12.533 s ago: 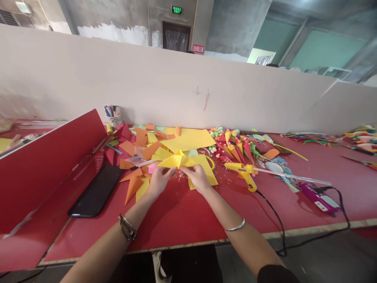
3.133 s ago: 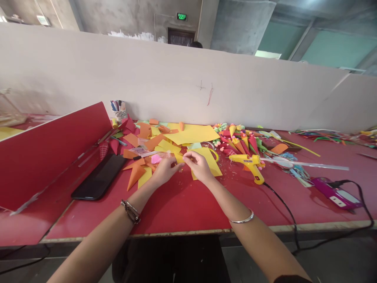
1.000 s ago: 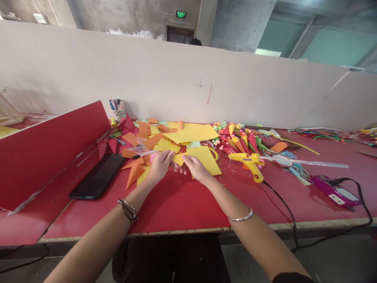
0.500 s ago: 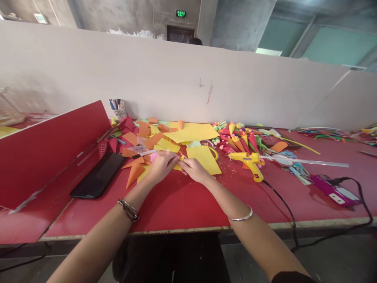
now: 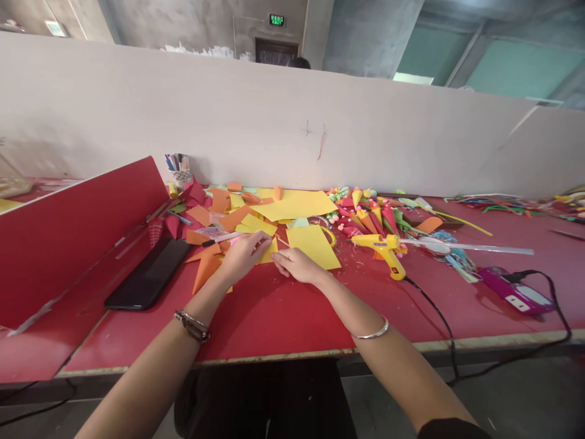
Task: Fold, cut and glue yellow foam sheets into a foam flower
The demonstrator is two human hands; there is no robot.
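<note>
My left hand (image 5: 245, 255) is closed on a small piece of yellow paper (image 5: 269, 251), which sticks out to the right of its fingers. Just to the right, my right hand (image 5: 298, 266) has curled fingers, and a thin pale stick (image 5: 283, 242) points up and left from it. A small gap separates the two hands. Under and behind them lie a larger yellow sheet (image 5: 313, 247) and an orange paper cone (image 5: 207, 270). A pen with a black end (image 5: 219, 239) rests on the scraps beside my left hand.
A yellow glue gun (image 5: 386, 250) with a long clear stick lies to the right, its cord running to a purple power strip (image 5: 516, 291). Small finished-looking cones (image 5: 372, 216) are heaped behind. At left are a black phone (image 5: 148, 274), a red board (image 5: 82, 235) and a pen cup (image 5: 180, 174).
My hands have come apart from the yellow paper they both held. The right hand has shifted slightly down, and a thin stick now shows at its fingers. The view has moved slightly.
</note>
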